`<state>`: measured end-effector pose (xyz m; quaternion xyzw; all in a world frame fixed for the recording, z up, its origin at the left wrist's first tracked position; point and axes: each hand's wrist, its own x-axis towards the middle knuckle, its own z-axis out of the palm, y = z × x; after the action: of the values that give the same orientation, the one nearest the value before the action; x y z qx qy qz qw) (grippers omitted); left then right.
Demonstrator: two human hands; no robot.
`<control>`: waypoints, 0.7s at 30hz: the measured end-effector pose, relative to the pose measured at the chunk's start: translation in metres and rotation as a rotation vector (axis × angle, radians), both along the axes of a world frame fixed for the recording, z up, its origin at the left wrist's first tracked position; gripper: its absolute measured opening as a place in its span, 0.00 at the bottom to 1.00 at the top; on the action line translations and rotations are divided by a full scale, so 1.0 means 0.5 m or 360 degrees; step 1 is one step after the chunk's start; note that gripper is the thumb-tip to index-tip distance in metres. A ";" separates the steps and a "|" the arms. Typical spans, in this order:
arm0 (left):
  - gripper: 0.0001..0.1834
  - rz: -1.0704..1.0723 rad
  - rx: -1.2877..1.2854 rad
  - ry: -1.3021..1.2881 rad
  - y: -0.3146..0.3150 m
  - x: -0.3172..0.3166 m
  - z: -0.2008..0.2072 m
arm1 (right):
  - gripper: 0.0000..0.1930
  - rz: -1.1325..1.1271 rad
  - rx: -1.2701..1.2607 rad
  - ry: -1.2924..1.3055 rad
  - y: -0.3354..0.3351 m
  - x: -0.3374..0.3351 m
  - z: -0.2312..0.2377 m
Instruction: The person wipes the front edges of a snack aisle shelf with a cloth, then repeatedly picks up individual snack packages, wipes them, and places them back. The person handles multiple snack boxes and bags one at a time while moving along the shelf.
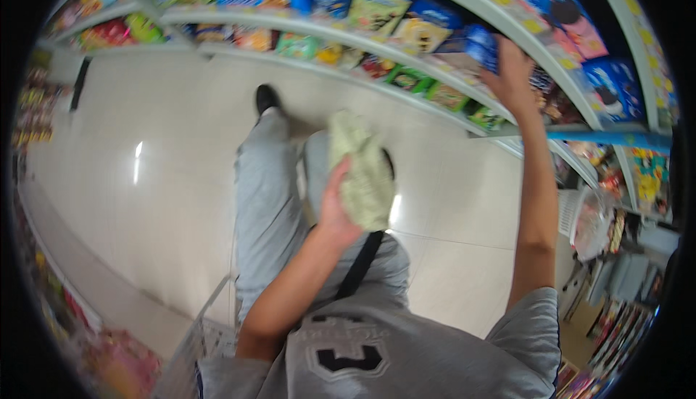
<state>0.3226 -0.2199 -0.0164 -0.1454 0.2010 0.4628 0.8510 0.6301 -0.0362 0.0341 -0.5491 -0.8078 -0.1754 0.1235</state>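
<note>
A pale green, crumpled cloth (362,178) hangs in front of my thigh. My left hand (339,207) is closed on its lower left side, thumb across the front. Over at the upper right, my right hand (513,80) reaches into the middle shelf, below the higher shelf's edge. It grips a blue snack packet (481,47) between thumb and fingers. Blur and the hand itself partly hide where the fingertips meet the packet. Left of that packet, a blue and cream snack bag (424,26) and a pale green snack bag (378,7) stand in the same row.
Curved white shelf edges (319,26) run across the top. Green packets (409,78) fill the lower shelf. More blue bags (615,87) stand on the upper right shelf. A wire basket (206,337) is at the lower left. A white basket (573,210) stands to the right.
</note>
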 end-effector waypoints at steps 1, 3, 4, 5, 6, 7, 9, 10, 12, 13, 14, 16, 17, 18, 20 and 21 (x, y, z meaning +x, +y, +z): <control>0.24 -0.0053 -0.0091 0.0094 -0.003 0.010 -0.001 | 0.37 0.0077 0.0025 0.0018 -0.018 -0.014 0.008; 0.23 -0.0046 -0.0099 0.0116 -0.002 0.034 -0.003 | 0.36 -0.0004 -0.0061 0.0046 -0.071 -0.048 0.034; 0.25 0.0017 -0.0086 0.0216 -0.011 0.055 0.002 | 0.35 -0.0055 -0.0075 0.0029 -0.114 -0.071 0.048; 0.27 -0.0030 -0.0075 0.0221 -0.017 0.070 0.008 | 0.34 -0.0103 -0.0059 0.0167 -0.157 -0.100 0.055; 0.29 -0.0027 0.0026 0.0165 -0.021 0.087 0.014 | 0.33 -0.0136 0.0020 0.0291 -0.198 -0.127 0.063; 0.31 -0.0081 0.0078 0.0199 -0.027 0.104 0.025 | 0.32 -0.0116 0.0076 0.0416 -0.245 -0.158 0.065; 0.34 -0.0025 0.0293 0.0159 -0.046 0.132 0.055 | 0.31 -0.0199 0.0100 0.0790 -0.338 -0.223 0.053; 0.34 0.0024 0.0380 0.0125 -0.054 0.143 0.075 | 0.31 -0.0284 0.0020 0.1073 -0.380 -0.255 0.044; 0.36 0.0279 0.0473 0.0193 -0.053 0.135 0.099 | 0.35 -0.0236 -0.0181 0.1286 -0.451 -0.306 0.037; 0.36 0.0303 0.0504 0.0022 -0.051 0.112 0.099 | 0.37 -0.0112 -0.0162 0.1364 -0.468 -0.319 0.043; 0.37 0.0374 0.0584 -0.0197 -0.045 0.084 0.097 | 0.38 -0.0088 -0.0147 0.1542 -0.490 -0.335 0.049; 0.41 0.0299 0.0678 -0.0067 -0.019 0.015 0.075 | 0.40 0.0023 -0.0102 0.1532 -0.530 -0.352 0.077; 0.42 0.0220 0.0751 -0.0010 -0.007 -0.022 0.061 | 0.41 0.0085 -0.0087 0.1509 -0.543 -0.350 0.098; 0.43 0.0139 0.0840 0.0064 0.001 -0.051 0.050 | 0.41 0.0099 -0.0008 0.1390 -0.552 -0.346 0.115; 0.43 0.0067 0.0982 -0.0178 -0.002 -0.093 0.039 | 0.42 -0.0033 -0.0280 0.1885 -0.554 -0.321 0.159; 0.41 0.0037 0.1063 -0.0203 -0.012 -0.107 0.040 | 0.41 -0.0068 -0.0420 0.1901 -0.537 -0.305 0.173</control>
<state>0.2689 -0.2261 0.0035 0.1103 -0.0169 0.5028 0.8572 0.4777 -0.3045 0.1205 -0.5791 -0.6027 0.2617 0.4825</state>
